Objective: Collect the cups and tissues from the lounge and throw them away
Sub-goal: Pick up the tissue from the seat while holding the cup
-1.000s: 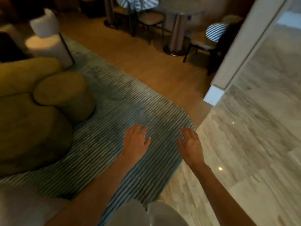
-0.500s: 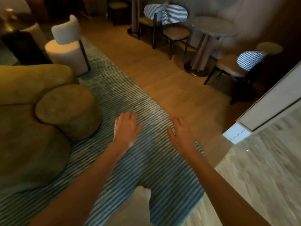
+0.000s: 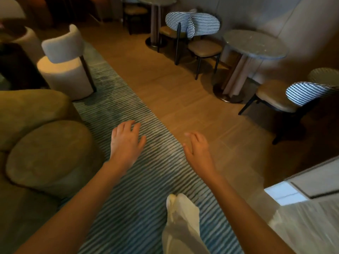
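No cup or tissue shows anywhere in the head view. My left hand (image 3: pixel 126 142) is stretched forward over the striped teal rug (image 3: pixel 139 208), palm down, fingers spread, holding nothing. My right hand (image 3: pixel 198 151) hangs beside it over the rug's right edge, fingers apart and also holding nothing. A leg in pale trousers (image 3: pixel 181 224) steps onto the rug below the hands.
An olive sofa with a round arm (image 3: pixel 47 154) fills the left. A white round chair (image 3: pixel 67 68) stands beyond it. Two round marble tables (image 3: pixel 255 44) with checked-back chairs (image 3: pixel 201 33) line the wall at the right, on the wooden floor (image 3: pixel 165 85). A white pillar base (image 3: pixel 286 195) sits at lower right.
The view has advanced from the marble floor into the lounge, so tables and chairs appear closer. Both hands stay held out and apart, holding nothing.
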Demonstrator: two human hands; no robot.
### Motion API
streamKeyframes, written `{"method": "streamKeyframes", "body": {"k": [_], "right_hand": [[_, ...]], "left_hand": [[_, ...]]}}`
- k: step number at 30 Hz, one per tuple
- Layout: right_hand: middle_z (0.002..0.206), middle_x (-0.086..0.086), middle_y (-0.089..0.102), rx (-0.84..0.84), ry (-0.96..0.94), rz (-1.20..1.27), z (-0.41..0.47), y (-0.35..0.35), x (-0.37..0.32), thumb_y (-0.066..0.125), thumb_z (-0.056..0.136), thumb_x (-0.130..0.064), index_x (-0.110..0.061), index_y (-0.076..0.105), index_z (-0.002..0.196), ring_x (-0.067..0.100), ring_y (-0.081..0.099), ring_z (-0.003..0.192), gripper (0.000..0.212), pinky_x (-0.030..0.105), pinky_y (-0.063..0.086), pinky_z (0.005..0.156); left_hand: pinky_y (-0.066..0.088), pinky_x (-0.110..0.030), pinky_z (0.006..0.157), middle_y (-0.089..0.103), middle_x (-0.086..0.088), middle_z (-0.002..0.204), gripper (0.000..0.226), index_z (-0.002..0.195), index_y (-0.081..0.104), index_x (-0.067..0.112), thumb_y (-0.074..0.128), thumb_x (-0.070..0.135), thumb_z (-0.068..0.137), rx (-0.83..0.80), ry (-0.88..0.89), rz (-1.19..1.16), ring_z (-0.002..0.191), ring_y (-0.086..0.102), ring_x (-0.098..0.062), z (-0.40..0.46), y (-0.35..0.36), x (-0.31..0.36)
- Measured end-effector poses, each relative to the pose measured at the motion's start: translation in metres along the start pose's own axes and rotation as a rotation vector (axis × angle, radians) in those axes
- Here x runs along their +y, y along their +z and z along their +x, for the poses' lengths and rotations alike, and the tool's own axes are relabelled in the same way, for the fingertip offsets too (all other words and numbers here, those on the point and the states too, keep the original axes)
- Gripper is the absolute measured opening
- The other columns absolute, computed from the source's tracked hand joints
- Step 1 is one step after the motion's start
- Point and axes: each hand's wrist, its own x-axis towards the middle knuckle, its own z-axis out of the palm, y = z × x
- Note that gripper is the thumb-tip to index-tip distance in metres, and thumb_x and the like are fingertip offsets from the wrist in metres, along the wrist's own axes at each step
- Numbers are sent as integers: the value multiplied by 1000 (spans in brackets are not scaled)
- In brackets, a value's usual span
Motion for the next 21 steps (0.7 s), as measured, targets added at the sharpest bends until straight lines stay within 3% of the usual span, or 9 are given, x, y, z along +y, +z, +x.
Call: {"method": "streamKeyframes", "body": {"k": [3,9,15,21], "right_hand": [[124,17,56,4,-12,11,89,-3,22,56,92,-14,-1,56,125,30,49,119,35,35,36,100],[137,8,48,-114,-141,-34,261,-1,31,48,98,-25,-9,47,136,23,38,131,41,33,31,108],[139,6,47,-260,-215,28,391,52,33,47,99,-27,-11,46,137,19,35,134,42,31,30,111],[136,4,49,-327,-264,11,545,107,27,47,99,-28,-12,47,136,19,38,132,40,30,32,108]], "left_hand": [[29,-43,110,40,-9,145,50,139,42,14,43,40,96,17,-40,23,134,33,-28,77,3,1],[35,-46,106,47,-13,140,49,135,48,10,50,37,94,51,-148,34,130,41,-32,199,1,-12],[39,-49,102,53,-15,134,47,131,53,6,56,33,92,51,-281,4,125,46,-35,300,30,-66],[36,-44,106,46,-10,141,50,137,46,12,47,40,95,4,-340,13,130,41,-29,437,54,-135]]}}
